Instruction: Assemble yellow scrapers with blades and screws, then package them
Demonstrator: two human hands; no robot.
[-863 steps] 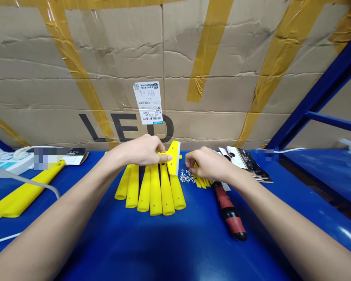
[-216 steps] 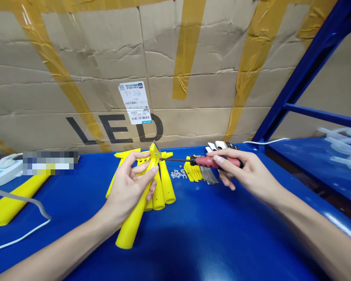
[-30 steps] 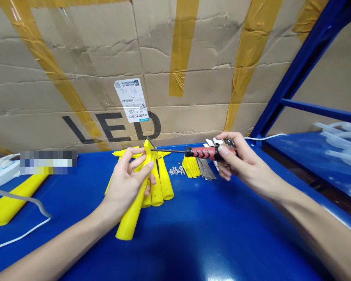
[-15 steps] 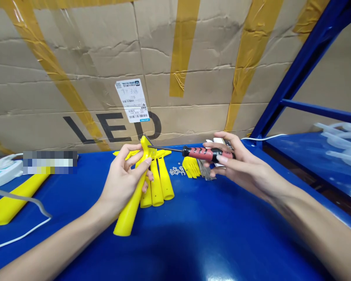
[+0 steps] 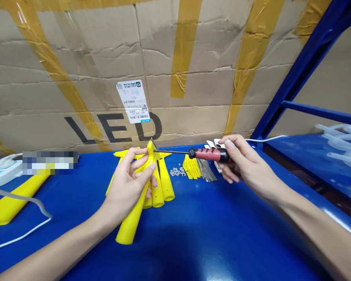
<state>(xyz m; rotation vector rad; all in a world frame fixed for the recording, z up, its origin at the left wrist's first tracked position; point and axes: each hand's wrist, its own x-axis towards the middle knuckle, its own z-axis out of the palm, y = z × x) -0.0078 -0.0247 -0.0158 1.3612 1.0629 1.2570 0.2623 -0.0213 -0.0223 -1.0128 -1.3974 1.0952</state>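
Observation:
My left hand (image 5: 134, 173) is closed around a yellow plastic handle (image 5: 131, 223), its hollow round end tilted down toward me. A thin dark edge shows at the handle's upper head. My right hand (image 5: 236, 158) grips the butt of a screwdriver (image 5: 207, 154) with a red and black grip. Its shaft lies nearly level, and the tip meets the head of the yellow handle; the screw itself is too small to make out. Behind my left hand several more yellow handles (image 5: 167, 183) lie side by side, partly covered by my fingers.
Small metal nuts and screws (image 5: 178, 171) lie loose beside flat yellow pieces (image 5: 192, 167) and grey metal blades (image 5: 206, 169). A large cardboard box (image 5: 193, 117) stands behind the blue table (image 5: 193, 234). At left are a white power strip (image 5: 6, 171) and a cable (image 5: 26, 236).
The yellow handle and screwdriver have shifted slightly right and down. My right hand has moved back to the end of the screwdriver grip, its fingers placed differently.

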